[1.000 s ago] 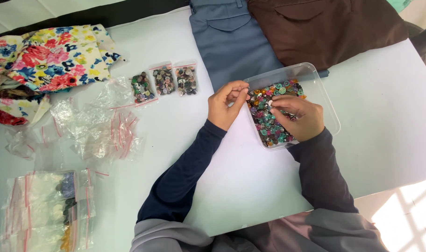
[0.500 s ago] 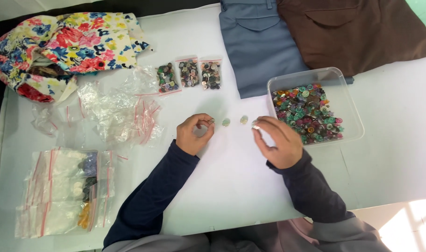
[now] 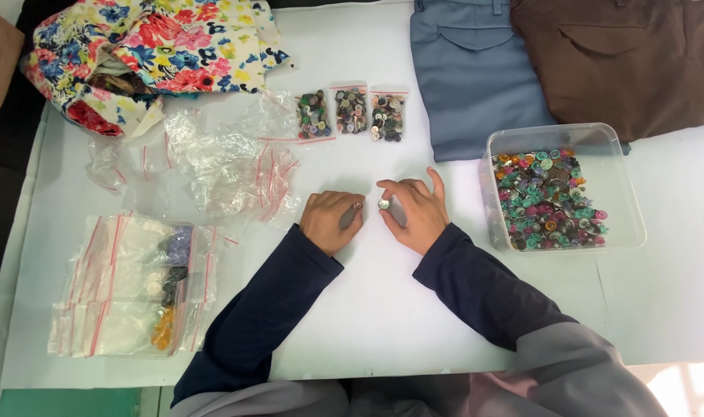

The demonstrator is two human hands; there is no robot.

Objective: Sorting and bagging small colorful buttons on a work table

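Sorting buttons: right hand (image 3: pixel 411 215) pinches a pale button (image 3: pixel 384 204), left hand (image 3: pixel 333 220) curled shut beside it; next likely bagging, needs an empty zip bag (image 3: pixel 236 166) from far-left pile

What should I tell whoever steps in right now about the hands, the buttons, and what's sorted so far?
Left hand: closed on the white table, holding small buttons; it is hard to tell how many.
Right hand: pinching one pale button between thumb and finger.
Clear tub of mixed buttons: right of the hands, quite full.
Done: three small filled button bags lined up beyond the hands.
Left: the tub's buttons; loose empty zip bags lie to the left.
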